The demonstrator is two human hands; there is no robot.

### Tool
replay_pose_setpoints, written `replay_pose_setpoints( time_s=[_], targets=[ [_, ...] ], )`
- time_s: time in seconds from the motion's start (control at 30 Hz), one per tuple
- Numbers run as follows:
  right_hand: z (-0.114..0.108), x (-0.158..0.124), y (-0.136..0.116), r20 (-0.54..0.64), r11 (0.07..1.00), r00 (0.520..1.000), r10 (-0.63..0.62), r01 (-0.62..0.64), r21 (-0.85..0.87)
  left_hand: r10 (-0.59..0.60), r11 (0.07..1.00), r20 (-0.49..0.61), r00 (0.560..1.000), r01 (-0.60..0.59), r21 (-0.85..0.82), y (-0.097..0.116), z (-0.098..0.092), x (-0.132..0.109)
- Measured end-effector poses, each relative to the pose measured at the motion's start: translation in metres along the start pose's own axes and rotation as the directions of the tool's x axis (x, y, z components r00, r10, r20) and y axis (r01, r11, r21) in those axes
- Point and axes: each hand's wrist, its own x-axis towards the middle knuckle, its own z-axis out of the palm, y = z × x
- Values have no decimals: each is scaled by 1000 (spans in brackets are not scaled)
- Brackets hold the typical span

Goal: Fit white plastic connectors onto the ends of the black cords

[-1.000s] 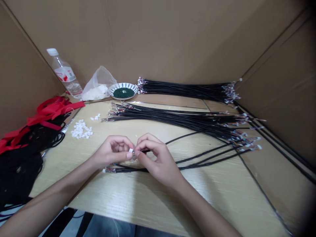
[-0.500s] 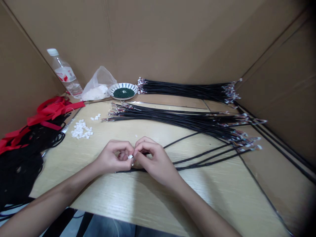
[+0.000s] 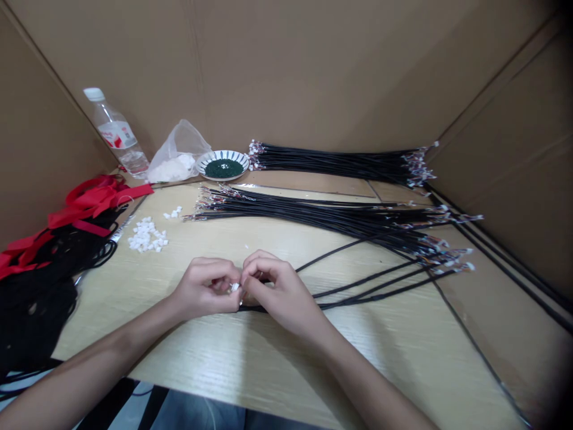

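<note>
My left hand (image 3: 208, 286) is closed, with a small white connector housing (image 3: 234, 287) between its fingertips. Close against it, my right hand (image 3: 273, 283) pinches the end of a black cable (image 3: 329, 254); the thin wires at that end are mostly hidden by my fingers. The fingertips of both hands meet over the table. Several more black cables (image 3: 371, 295) run beneath and to the right of my right hand. Beyond my left hand lies a pile of white connector housings (image 3: 147, 235), with a smaller group (image 3: 173, 212) behind it.
A bundle of black cables (image 3: 304, 216) crosses the table's middle, and another (image 3: 331, 162) lies along the back wall. A patterned plate (image 3: 245, 161) of dark green bits, a plastic bag (image 3: 179, 155) and a bottle (image 3: 117, 134) stand back left. Red strips (image 3: 96, 203) lie over black cords (image 3: 36, 310).
Both hands stay together in nearly the same place. My left fingers have curled slightly closer round the white connector housing. Nothing else has visibly moved.
</note>
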Motion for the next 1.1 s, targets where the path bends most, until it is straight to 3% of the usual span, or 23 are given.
replay_pose_setpoints(
  time_s=[0.23,0.6,0.7,0.8,0.93,1.1],
  targets=[
    [3,-2,0,-12,1000,1000,7,-6,25,162,979,-4,987,-160,127,0,0,0],
    [6,-5,-2,-170,969,959,-226,203,-140,206,968,-81,975,-191,162,0,-2,1],
    [6,-7,-1,-181,932,927,-328,287,-222,74,993,-103,992,-65,96,2,-3,0],
    [5,-8,1,-199,884,882,-426,359,-300,-197,977,-54,979,192,-95,3,-6,-2],
    [4,-9,3,-191,819,835,-516,416,-394,-434,800,153,888,458,-387,1,-11,0],
    [4,-10,6,-126,730,796,-592,463,-503,-536,609,327,779,624,-489,-1,-11,2]
  ],
)
